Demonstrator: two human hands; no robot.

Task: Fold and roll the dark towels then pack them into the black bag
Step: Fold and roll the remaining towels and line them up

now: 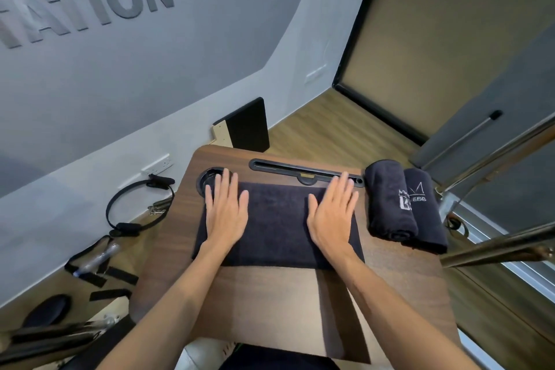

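While both forearms are reaching up from the bottom of the frame, the left hand (225, 213) and right hand (332, 215) are lying flat, fingers straight, on the folded dark towel (277, 225) at centre, with two rolled towels (404, 207) sitting at the wooden tray's (270, 303) right edge.

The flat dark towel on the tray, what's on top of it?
Both hands lie flat on the flat dark towel: left hand near its left end, right hand near its right. The towel under the palms is hidden.
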